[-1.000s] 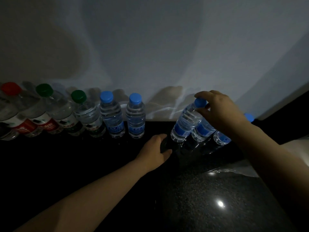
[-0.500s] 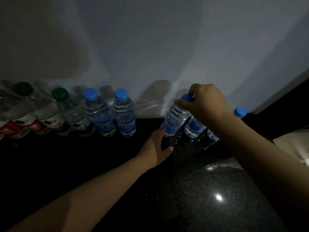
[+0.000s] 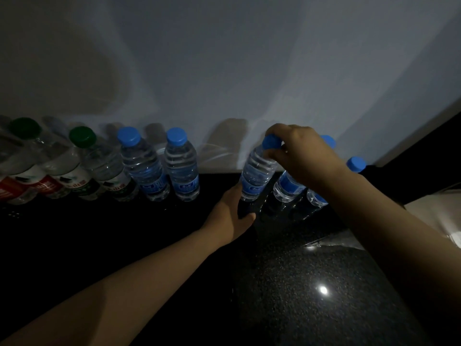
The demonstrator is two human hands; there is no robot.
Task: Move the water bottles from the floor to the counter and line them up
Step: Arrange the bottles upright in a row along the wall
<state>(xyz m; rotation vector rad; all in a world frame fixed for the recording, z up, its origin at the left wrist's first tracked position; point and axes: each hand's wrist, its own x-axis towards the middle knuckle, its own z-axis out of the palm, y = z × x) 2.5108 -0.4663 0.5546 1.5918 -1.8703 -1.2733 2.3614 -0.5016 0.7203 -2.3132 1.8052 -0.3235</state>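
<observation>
several lined bottles (image 3: 182, 168): stood along the wall on the counter (image 3: 324, 295).
tilted bottle (image 3: 257, 176): pinched at the cap by the right hand (image 3: 304, 156), base down on the counter.
left hand (image 3: 229, 216): laid against the base; grip cannot be told.
remaining: this one and two bottles (image 3: 289, 188) beside it are judged unaligned.

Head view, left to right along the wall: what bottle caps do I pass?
Far-left green cap → second green cap → first blue cap → second blue cap → pinched blue cap in the right hand → far-right blue cap.
</observation>
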